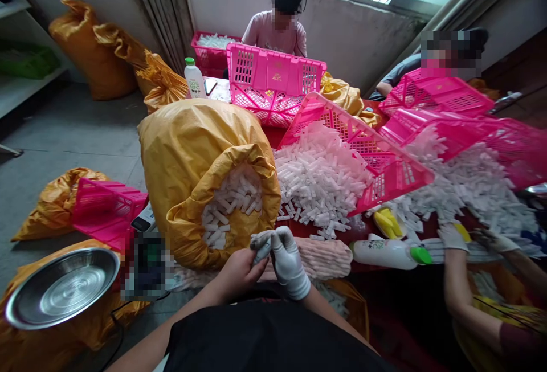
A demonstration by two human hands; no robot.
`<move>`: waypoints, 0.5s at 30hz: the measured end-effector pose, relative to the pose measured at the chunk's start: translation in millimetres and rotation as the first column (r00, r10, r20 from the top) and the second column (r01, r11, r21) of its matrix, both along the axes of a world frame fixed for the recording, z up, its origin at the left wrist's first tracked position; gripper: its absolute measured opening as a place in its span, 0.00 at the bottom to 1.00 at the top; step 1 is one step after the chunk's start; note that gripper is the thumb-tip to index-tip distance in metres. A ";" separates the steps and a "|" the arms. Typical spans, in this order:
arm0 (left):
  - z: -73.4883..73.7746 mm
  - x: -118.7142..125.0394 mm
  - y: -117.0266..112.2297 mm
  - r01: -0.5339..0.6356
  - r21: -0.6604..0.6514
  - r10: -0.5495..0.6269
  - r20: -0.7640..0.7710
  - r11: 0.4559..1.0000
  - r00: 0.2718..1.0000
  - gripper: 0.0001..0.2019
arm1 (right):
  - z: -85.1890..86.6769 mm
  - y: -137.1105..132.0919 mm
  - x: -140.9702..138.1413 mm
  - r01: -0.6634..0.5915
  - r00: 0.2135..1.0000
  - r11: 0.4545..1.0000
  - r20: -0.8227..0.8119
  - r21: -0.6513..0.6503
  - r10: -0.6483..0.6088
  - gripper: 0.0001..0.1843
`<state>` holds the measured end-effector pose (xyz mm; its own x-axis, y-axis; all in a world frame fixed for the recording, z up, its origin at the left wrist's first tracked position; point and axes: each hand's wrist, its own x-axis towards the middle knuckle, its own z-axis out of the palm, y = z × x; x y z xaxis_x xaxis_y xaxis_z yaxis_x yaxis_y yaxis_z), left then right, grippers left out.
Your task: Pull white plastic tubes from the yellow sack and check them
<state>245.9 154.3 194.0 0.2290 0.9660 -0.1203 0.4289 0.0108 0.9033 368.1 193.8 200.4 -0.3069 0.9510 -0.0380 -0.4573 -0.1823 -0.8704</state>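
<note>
Left grip (239, 274) and white-gloved right grip (290, 264), both closed tightly around a small white tube (260, 248), just in front of the yellow sack (196, 150) of matching tubes (228, 207).

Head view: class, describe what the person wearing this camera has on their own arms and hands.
The right hand wears a white glove, while the back of the left hand looks bare. Both forearms are uncovered, with no cables or markings visible. A black top fills the bottom of the view.

Gray flr (72, 133), w/ yellow sacks (92, 53), pink crate (106, 212) (tilted)
</note>
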 end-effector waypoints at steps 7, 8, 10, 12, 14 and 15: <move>17.8 4.3 -0.3 0.085 0.255 0.000 -0.317 0.963 0.949 0.11 | 21.0 24.5 24.1 0.195 0.963 0.964 -0.151 -0.181 -0.223 0.15; 17.6 4.0 -0.7 0.072 0.270 0.017 -0.315 0.960 0.949 0.11 | 22.9 25.6 25.3 0.157 0.968 0.965 -0.159 -0.208 -0.192 0.16; 16.8 3.3 -1.1 0.056 0.279 0.032 -0.303 0.959 0.952 0.11 | 23.0 24.1 23.8 0.067 0.979 0.960 -0.170 -0.270 -0.116 0.16; 16.6 3.3 -0.6 0.066 0.252 0.002 -0.260 0.965 0.966 0.11 | 19.2 18.8 19.0 0.044 0.983 0.951 -0.158 -0.306 -0.096 0.15; 17.5 5.0 0.2 0.064 0.169 -0.044 -0.121 0.983 0.992 0.11 | 14.4 11.6 14.2 0.062 0.986 0.963 -0.131 -0.261 -0.099 0.12; 18.1 6.5 0.6 0.028 0.092 -0.029 0.010 0.995 1.000 0.11 | 12.4 7.7 12.4 0.055 0.991 0.978 -0.111 -0.202 -0.078 0.11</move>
